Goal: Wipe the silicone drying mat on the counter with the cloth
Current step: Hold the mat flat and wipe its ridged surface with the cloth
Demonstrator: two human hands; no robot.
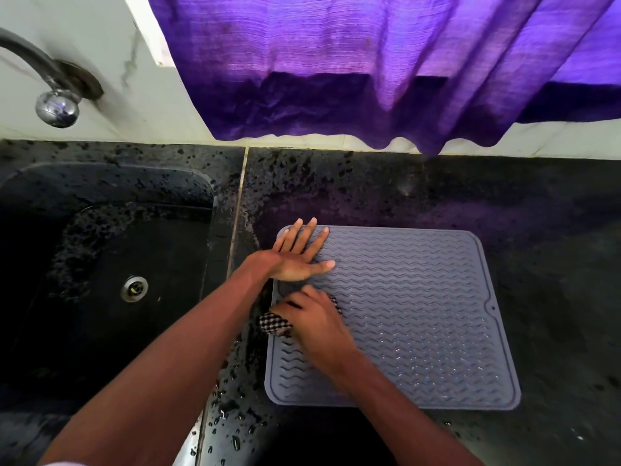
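The right hand (316, 326) grips the checked cloth (275, 325) at the left edge of the grey mat (420, 314), centre-right on the dark counter (537, 213). The left hand (297, 255) presses flat, fingers straight, on the mat's upper-left corner. Sink (43, 183) at left; curtain (369, 62) at top.

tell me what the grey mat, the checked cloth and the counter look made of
Grey wavy-ribbed mat: likely silicone or soft rubber, matte, moulded ridges and raised rim. Black-and-white checked cloth: woven fabric, bunched softly under the right hand. Dark speckled counter: probably polished stone, perhaps granite; glossy, water-beaded.
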